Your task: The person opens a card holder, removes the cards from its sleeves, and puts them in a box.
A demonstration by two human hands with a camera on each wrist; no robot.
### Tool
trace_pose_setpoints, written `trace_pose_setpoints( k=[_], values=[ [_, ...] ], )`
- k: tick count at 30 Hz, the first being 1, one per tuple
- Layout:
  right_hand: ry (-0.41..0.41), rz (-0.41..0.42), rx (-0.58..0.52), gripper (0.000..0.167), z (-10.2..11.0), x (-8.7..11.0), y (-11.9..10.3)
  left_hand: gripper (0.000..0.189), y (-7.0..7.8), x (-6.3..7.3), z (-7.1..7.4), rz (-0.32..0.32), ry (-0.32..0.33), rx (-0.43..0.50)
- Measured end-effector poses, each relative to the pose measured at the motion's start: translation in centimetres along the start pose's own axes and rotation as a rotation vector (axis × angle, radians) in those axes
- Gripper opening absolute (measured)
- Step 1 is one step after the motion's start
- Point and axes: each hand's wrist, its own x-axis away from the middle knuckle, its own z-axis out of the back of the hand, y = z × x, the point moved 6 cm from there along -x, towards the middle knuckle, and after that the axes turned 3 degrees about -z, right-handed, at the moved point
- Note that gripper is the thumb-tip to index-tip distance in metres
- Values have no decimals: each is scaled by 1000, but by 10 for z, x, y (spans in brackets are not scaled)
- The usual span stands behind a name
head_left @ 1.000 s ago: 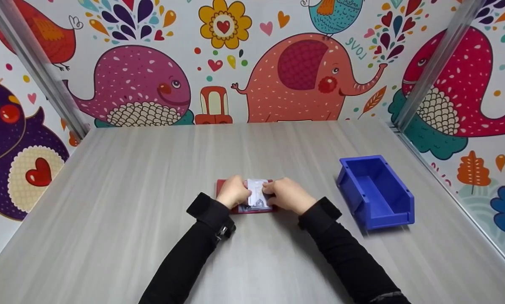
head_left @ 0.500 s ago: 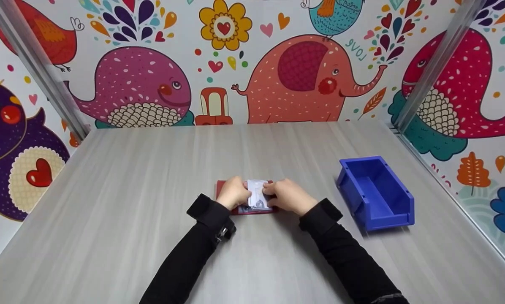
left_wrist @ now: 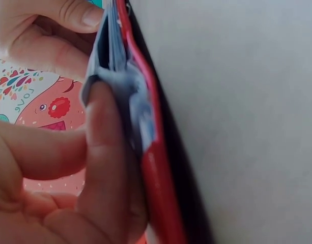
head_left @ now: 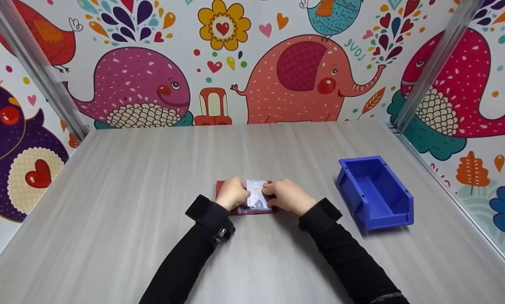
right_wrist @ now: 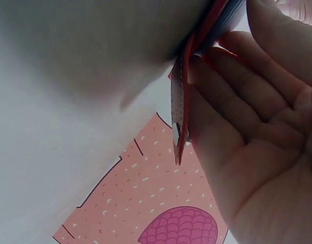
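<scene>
A red card holder (head_left: 220, 187) lies open near the middle of the table, with a stack of clear sleeves (left_wrist: 116, 48) on its cover. On top, a pale card (head_left: 256, 193) shows between both hands. My left hand (head_left: 232, 192) pinches the left edge of the upper sleeve, one finger against its bent edge in the left wrist view. From the other side, my right hand (head_left: 289, 195) holds the right edge with the thumb over the card. A red strap with a metal snap (right_wrist: 176, 130) sticks out beside the right fingers.
A blue plastic bin (head_left: 377, 194) stands on the table to the right of the right hand. Printed wall panels (head_left: 223, 80) with cartoon animals close off the back and both sides. Metal posts (head_left: 438, 63) rise at the rear corners.
</scene>
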Motion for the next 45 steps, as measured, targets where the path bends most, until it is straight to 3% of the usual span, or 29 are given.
trace_pose_setpoints(
  k=[10,16,21,25,36,45],
  values=[
    [-1,3,14,17,1,2,-2,10,-7,3,7,35,1,82],
    [-14,-9,9,21,1,2,-3,9,-13,6,13,48,12,133],
    [-17,3,14,15,0,1,-3,15,-17,8,17,40,-7,231],
    [-22,0,8,15,0,1,-4,8,-20,11,23,49,-11,294],
    [-20,21,7,13,0,1,-5,10,-30,15,31,65,18,311],
    [-25,19,15,22,1,2,-3,6,-33,15,37,44,27,286]
  ],
)
